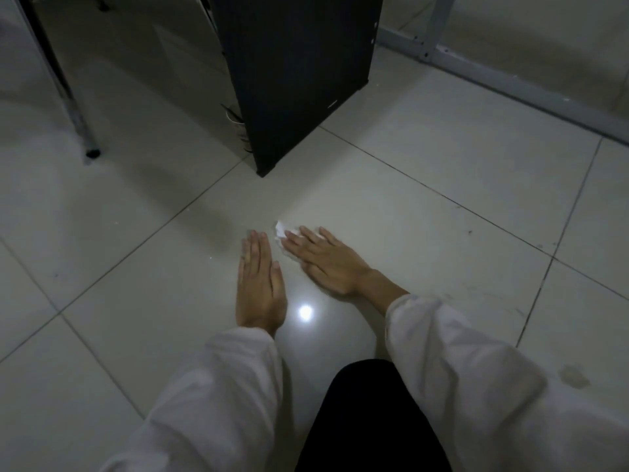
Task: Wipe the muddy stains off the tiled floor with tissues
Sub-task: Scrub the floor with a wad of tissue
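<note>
**White tissue down, wiping in progress**

Right hand point(326, 264) presses a crumpled tissue point(281, 232) flat-fingered onto the tiled floor point(442, 185); left hand point(260, 284) rests flat beside it. Brownish stain point(575, 376) sits well off right, probably next up.

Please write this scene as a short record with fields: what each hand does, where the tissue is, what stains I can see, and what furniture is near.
left hand: left hand lies flat on the tiled floor, fingers straight, holding nothing
right hand: right hand presses flat on the tissue
tissue: white tissue, crumpled, under the right fingers, one end showing
stains: brownish stain on the floor at right; faint scuffs nearer
furniture: dark cabinet ahead; metal leg at left
</note>
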